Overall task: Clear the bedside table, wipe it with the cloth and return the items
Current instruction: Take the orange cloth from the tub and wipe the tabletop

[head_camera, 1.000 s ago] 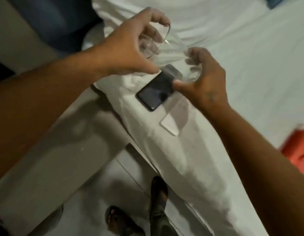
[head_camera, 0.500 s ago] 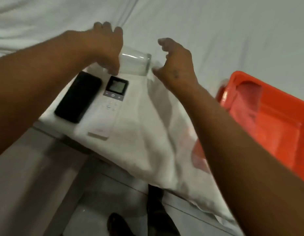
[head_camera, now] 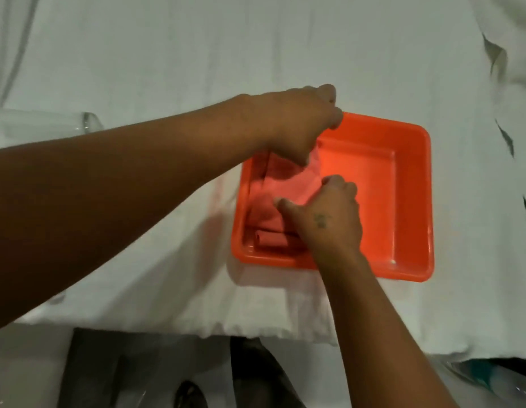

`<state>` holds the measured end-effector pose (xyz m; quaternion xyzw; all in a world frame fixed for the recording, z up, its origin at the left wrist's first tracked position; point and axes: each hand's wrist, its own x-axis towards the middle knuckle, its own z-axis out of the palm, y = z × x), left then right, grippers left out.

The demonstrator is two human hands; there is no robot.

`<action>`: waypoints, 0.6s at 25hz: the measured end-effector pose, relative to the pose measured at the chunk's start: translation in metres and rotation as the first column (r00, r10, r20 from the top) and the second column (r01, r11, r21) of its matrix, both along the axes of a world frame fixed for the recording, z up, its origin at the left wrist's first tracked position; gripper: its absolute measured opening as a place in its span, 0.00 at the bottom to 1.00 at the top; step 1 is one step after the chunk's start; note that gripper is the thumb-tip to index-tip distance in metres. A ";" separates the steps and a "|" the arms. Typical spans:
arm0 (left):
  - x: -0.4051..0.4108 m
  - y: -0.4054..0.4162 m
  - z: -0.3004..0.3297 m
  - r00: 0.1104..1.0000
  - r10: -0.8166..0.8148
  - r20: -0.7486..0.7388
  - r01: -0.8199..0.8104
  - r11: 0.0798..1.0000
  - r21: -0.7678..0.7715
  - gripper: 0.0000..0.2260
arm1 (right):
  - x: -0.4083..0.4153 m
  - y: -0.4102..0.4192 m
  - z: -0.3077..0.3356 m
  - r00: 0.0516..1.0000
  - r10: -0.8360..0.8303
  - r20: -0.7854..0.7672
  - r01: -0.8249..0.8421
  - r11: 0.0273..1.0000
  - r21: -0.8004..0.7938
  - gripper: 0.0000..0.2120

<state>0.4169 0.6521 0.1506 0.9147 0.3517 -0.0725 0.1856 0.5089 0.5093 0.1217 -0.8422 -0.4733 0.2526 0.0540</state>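
An orange plastic tray (head_camera: 415,201) rests on the white bed sheet. In its left half lies a pinkish-red cloth (head_camera: 282,184), partly folded and partly rolled. My left hand (head_camera: 300,125) reaches over the tray's upper left corner and pinches the cloth's top edge. My right hand (head_camera: 329,216) presses down on the cloth's lower part with its fingers closed on the fabric. A clear drinking glass (head_camera: 49,125) lies on its side on the sheet at the far left, mostly behind my left forearm.
The white bed (head_camera: 197,54) fills the upper view, with its edge (head_camera: 256,331) near the bottom. Below it are pale floor tiles and my sandalled foot (head_camera: 191,393). A clear plastic item (head_camera: 491,381) shows at the bottom right corner.
My left hand let go of the glass, which now lies on the bed. The view swung right to the tray, and both hands went to the cloth.
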 end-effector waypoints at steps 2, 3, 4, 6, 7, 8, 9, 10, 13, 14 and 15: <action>-0.001 -0.005 -0.010 0.985 -0.172 -0.022 0.172 0.985 0.016 0.31 | 0.007 0.004 -0.006 0.998 -0.044 -0.049 0.040 0.997 -0.064 0.39; -0.004 -0.008 -0.016 0.962 -0.260 -0.079 0.262 0.965 0.024 0.33 | 0.009 0.006 -0.008 0.995 -0.060 -0.083 0.053 0.995 -0.087 0.37; -0.008 -0.012 -0.021 0.932 -0.331 -0.150 0.338 0.941 0.024 0.34 | 0.011 0.007 -0.010 0.991 -0.062 -0.117 0.051 0.994 -0.092 0.34; -0.013 -0.015 -0.025 0.896 -0.381 -0.228 0.397 0.917 0.031 0.31 | 0.012 0.007 -0.009 0.982 -0.046 -0.181 0.034 0.997 -0.070 0.25; -0.014 -0.015 -0.020 0.899 -0.371 -0.233 0.392 0.918 0.053 0.26 | 0.013 0.008 -0.005 0.975 -0.041 -0.217 0.031 0.998 -0.048 0.20; -0.015 -0.015 -0.010 0.912 -0.362 -0.193 0.382 0.921 0.078 0.22 | 0.014 0.008 0.004 0.965 -0.039 -0.261 0.036 0.999 -0.016 0.15; -0.019 -0.015 0.003 0.923 -0.363 -0.126 0.375 0.923 0.090 0.20 | 0.016 0.007 0.014 0.949 -0.033 -0.313 0.041 0.999 0.018 0.12; -0.027 -0.018 0.019 0.938 -0.344 -0.052 0.347 0.935 0.076 0.17 | 0.017 0.006 0.029 0.927 -0.022 -0.375 0.043 0.998 0.049 0.10; -0.082 -0.029 0.064 0.990 -0.079 0.113 0.089 0.992 -0.087 0.13 | 0.012 0.002 0.083 0.793 0.128 -0.595 -0.082 0.991 0.104 0.14; -0.112 -0.040 0.079 0.992 0.034 0.120 -0.015 0.988 -0.152 0.12 | 0.004 0.003 0.101 0.730 0.221 -0.647 -0.184 0.975 0.125 0.15; -0.146 -0.054 0.089 0.982 0.145 0.122 -0.118 0.972 -0.202 0.12 | -0.009 0.005 0.115 0.658 0.308 -0.687 -0.284 0.947 0.152 0.15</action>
